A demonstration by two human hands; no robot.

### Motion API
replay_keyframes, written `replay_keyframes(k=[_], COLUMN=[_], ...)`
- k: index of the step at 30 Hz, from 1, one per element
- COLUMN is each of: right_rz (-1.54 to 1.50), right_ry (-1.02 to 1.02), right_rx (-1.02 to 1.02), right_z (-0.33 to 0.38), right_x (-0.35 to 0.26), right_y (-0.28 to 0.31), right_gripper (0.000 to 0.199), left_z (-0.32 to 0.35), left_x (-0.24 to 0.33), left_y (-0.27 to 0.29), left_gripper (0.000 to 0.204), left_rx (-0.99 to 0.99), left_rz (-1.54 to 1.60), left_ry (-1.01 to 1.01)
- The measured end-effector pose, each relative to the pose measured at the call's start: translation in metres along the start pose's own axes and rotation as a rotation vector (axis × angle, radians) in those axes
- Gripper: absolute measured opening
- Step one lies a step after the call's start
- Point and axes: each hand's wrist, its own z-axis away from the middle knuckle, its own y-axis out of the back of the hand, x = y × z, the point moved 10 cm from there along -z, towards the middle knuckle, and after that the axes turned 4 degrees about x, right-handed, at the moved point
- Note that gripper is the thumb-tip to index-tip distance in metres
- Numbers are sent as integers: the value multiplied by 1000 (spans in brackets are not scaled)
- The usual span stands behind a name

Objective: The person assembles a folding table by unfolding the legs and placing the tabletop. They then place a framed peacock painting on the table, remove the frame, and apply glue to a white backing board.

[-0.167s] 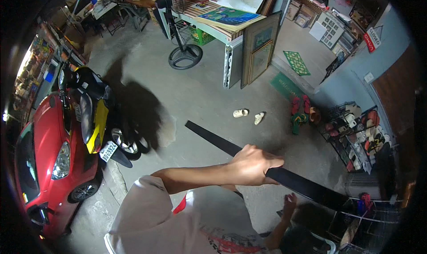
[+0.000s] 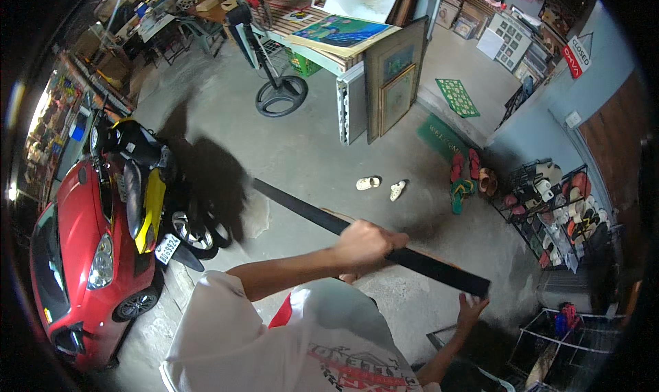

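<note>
Long flat black strip (image 2: pixel 436 269) slanted across front of body, above grey concrete floor (image 2: pixel 302 148). Left hand (image 2: pixel 369 244) clenched round its middle. Right hand (image 2: pixel 472 311) was at lower right end; grip there, could not tell. Beyond strip lay cream clogs (image 2: pixel 398 190); leftward stood yellow-and-black motorcycle (image 2: pixel 152 203), red car (image 2: pixel 77 217).

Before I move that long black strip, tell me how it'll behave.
Probably stiff: the black strip runs straight past the left hand without visible sag. Likely light, being slender. Its far end, unsupported, may swing if bumped.
</note>
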Motion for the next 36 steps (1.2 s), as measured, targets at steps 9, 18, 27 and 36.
replay_keyframes(k=[9,18,27,36], right_rz=[90,734,906,1152], right_ry=[270,718,1054,1092], right_rx=[-1347,-1469,-1517,-1742], right_z=[-242,-447,-634,-957], right_x=[-184,-304,-332,-220], right_y=[-385,-682,-934,-1174], right_gripper=[55,42,44,47], left_z=[-184,-323,-471,-560], left_x=[-219,-538,-751,-828], left_y=[38,28,-128,-330], left_gripper=[24,36,41,51], left_rx=[301,467,482,771], left_rz=[121,376,631,818], left_ry=[142,531,1087,1887])
